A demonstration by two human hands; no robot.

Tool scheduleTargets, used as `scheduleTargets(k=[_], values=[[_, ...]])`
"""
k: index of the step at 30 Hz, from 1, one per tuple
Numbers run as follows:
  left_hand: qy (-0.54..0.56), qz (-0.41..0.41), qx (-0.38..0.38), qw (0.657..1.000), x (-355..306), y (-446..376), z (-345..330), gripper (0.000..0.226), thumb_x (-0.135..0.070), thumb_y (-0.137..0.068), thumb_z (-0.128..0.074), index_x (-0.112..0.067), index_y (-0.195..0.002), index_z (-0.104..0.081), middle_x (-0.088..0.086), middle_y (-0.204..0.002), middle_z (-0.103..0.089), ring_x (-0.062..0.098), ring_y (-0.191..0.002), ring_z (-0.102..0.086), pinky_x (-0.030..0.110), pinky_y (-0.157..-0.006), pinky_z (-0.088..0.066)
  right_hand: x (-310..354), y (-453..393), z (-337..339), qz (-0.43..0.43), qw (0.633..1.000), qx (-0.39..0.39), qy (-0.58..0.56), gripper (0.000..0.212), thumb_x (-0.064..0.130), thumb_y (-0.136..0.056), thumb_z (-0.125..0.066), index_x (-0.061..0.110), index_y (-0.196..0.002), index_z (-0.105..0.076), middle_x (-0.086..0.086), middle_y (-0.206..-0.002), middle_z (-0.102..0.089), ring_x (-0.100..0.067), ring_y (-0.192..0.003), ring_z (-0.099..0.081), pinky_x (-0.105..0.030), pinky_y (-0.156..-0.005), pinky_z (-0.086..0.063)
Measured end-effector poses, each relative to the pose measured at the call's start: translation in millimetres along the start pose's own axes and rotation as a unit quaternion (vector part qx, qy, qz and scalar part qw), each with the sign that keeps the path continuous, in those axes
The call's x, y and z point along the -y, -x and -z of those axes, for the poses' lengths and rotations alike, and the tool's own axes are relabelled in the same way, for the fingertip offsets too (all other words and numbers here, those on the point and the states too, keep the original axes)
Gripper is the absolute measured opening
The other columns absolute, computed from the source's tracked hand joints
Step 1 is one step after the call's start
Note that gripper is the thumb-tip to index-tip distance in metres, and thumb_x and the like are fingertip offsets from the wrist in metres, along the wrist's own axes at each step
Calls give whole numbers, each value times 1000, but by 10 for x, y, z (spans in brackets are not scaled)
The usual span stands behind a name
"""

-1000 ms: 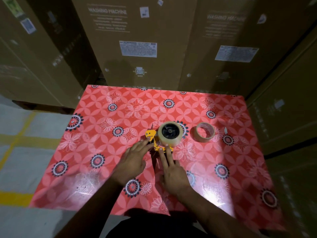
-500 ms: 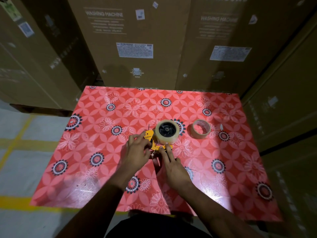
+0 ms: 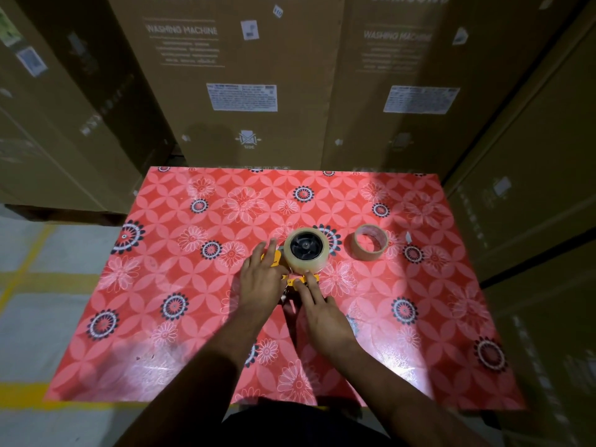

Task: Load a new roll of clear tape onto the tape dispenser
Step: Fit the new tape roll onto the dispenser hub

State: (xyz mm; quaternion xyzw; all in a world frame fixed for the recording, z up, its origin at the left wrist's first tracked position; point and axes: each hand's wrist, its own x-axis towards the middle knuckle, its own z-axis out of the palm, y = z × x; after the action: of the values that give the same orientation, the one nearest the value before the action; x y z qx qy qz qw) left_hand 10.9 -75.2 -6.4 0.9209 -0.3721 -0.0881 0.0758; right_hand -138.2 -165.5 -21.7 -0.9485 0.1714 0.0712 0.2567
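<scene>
A yellow tape dispenser point(image 3: 303, 279) lies on its side on the red flowered table point(image 3: 161, 285). A roll of clear tape point(image 3: 306, 250) sits on its black wheel, face up. My left hand point(image 3: 263, 282) covers the dispenser's left end, fingers curled over the yellow body beside the roll. My right hand point(image 3: 314, 304) lies just below the roll, with two fingertips pressing on the yellow frame. The dispenser's handle is hidden under my hands.
An almost spent brown tape core point(image 3: 369, 241) stands to the right of the dispenser, with a small scrap point(image 3: 408, 237) beyond it. Tall cardboard washing-machine boxes point(image 3: 242, 75) wall in the table's back and right side. Grey floor with yellow lines lies left.
My left hand has slid forward onto the dispenser's left end, next to the roll. My right fingers stay on the frame. The roll and spent core have not moved.
</scene>
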Motion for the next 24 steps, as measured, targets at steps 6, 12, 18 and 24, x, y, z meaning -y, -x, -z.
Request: scheduleTargets(k=[6, 12, 18, 24], values=[[-2, 0, 26, 1000, -67, -192, -1, 29, -44, -95, -64, -24, -107, -80, -2, -172, -13, 26, -157, -12, 44, -119, -25, 32, -58, -128, -32, 990, -2, 135, 97, 8, -86, -70, 19, -158, -5, -15, -170, -12, -47, -140, -40, -55, -91, -56], [112, -18, -33, 993, 57, -202, -245, 19, -34, -89, -75, -22, -74, -77, -9, -166, -31, 25, -150, -26, 53, -110, -40, 118, -57, -110, -49, 983, 2, 177, 103, 21, -65, -90, 17, -154, -38, -20, -157, -43, -48, -141, -45, -71, -93, -50], [185, -26, -30, 982, 83, -224, -309, 17, -20, -90, -74, -23, -73, -75, -9, -168, -24, 30, -154, -20, 58, -114, -29, 123, -67, -123, -32, 982, -8, 186, 103, 19, -79, -78, 14, -162, -17, -18, -169, -21, -44, -154, -20, -66, -97, -49], [203, -43, -30, 978, 153, -134, -307, 21, -15, -87, -76, -18, -68, -69, -10, -167, -24, 29, -154, -19, 63, -114, -29, 142, -63, -73, -38, 979, -11, 199, 78, 16, -86, -39, 10, -161, -18, -21, -166, -27, -46, -151, -28, -46, -57, -58]])
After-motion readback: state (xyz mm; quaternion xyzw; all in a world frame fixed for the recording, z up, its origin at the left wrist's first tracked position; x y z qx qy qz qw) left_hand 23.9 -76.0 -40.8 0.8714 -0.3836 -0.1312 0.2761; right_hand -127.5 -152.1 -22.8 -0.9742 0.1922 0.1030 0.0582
